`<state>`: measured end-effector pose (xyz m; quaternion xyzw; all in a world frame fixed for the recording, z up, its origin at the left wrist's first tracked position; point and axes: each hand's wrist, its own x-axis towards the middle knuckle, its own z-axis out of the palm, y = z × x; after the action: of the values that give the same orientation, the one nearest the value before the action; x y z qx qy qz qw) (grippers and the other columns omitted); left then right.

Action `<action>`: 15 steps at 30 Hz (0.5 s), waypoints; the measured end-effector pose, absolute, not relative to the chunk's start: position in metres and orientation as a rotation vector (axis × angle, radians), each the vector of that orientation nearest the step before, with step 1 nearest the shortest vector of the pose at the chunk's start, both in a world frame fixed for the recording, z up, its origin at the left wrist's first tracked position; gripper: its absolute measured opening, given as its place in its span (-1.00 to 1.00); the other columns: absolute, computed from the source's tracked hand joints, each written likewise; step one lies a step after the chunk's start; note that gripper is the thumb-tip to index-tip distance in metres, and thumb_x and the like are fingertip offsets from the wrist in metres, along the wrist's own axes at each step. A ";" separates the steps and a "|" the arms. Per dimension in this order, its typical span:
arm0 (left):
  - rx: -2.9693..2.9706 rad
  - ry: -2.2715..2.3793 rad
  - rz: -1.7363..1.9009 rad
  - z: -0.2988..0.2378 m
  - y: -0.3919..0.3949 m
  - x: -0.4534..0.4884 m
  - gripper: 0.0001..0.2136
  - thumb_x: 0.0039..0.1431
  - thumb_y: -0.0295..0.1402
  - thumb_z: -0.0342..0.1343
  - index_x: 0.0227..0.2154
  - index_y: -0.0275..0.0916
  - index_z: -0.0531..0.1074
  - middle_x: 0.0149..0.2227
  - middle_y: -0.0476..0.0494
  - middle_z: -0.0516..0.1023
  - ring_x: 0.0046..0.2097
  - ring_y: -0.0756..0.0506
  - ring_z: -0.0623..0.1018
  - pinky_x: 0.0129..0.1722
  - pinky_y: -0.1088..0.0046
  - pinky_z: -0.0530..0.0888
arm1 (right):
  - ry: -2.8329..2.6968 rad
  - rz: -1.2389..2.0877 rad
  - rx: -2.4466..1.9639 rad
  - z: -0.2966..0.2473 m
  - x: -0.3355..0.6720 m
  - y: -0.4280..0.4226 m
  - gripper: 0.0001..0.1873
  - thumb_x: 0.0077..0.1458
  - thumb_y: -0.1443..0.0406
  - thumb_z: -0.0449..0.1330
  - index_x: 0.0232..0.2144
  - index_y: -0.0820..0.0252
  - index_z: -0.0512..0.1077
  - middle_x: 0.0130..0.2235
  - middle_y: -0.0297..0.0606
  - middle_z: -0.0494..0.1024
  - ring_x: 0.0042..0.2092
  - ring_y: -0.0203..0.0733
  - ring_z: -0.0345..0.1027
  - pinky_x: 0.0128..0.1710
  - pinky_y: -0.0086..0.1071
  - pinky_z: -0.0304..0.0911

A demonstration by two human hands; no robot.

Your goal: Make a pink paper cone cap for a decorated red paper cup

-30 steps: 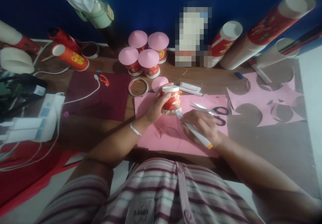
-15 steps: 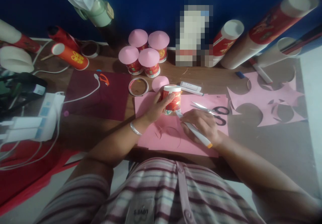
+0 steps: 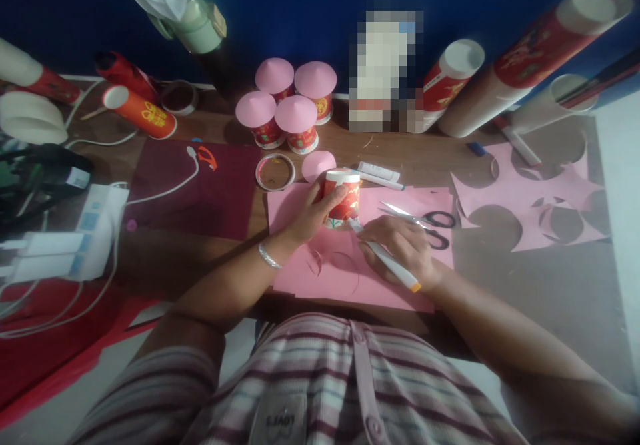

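Observation:
A small red paper cup (image 3: 343,198) stands mouth-down on a pink paper sheet (image 3: 325,278) in the middle of the table. My left hand (image 3: 309,217) is wrapped round its left side and holds it in place. My right hand (image 3: 404,248) grips a white pen with an orange end (image 3: 390,265), its tip touching the paper at the cup's lower right edge. Curved pen lines show on the sheet just below the cup. Scissors (image 3: 425,221) lie on the sheet right behind my right hand.
Several red cups with pink cone lids (image 3: 287,108) stand behind, with a tape ring (image 3: 275,172) and a pink paper disc (image 3: 318,163). Cut pink paper (image 3: 530,198) lies at the right, cup stacks (image 3: 525,58) lean at the back, chargers and cables (image 3: 75,231) at the left.
The cup has tipped slightly and my left thumb has slid across its side. My right hand and pen have edged a little along the cup's base.

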<state>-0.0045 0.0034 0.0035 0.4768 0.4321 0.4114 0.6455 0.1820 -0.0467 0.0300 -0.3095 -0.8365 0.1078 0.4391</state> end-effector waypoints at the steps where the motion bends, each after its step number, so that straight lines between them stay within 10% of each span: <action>1: 1.088 0.981 0.930 0.003 0.003 -0.005 -0.56 0.24 -0.01 0.12 0.05 -0.18 0.42 0.02 -0.27 0.58 0.02 -0.25 0.60 -0.02 0.19 0.61 | -2.083 0.267 -0.771 0.030 0.182 -0.047 -0.82 0.21 0.43 0.22 -0.14 0.17 0.40 -0.37 -0.28 0.58 -0.37 -0.21 0.52 -0.41 -0.35 0.45; 15: 1.113 0.984 0.919 -0.003 0.005 -0.006 -0.55 0.22 0.02 0.14 0.03 -0.16 0.43 -0.01 -0.25 0.59 -0.04 -0.20 0.61 -0.08 0.26 0.61 | -2.063 0.253 -0.808 0.028 0.183 -0.047 -0.77 0.19 0.44 0.23 -0.10 0.17 0.39 -0.34 -0.25 0.60 -0.36 -0.20 0.53 -0.38 -0.35 0.46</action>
<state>-0.0058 0.0049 -0.0025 0.4882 0.4318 0.4035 0.6422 0.1832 -0.0465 0.0283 -0.3253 -0.8308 0.1017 0.4401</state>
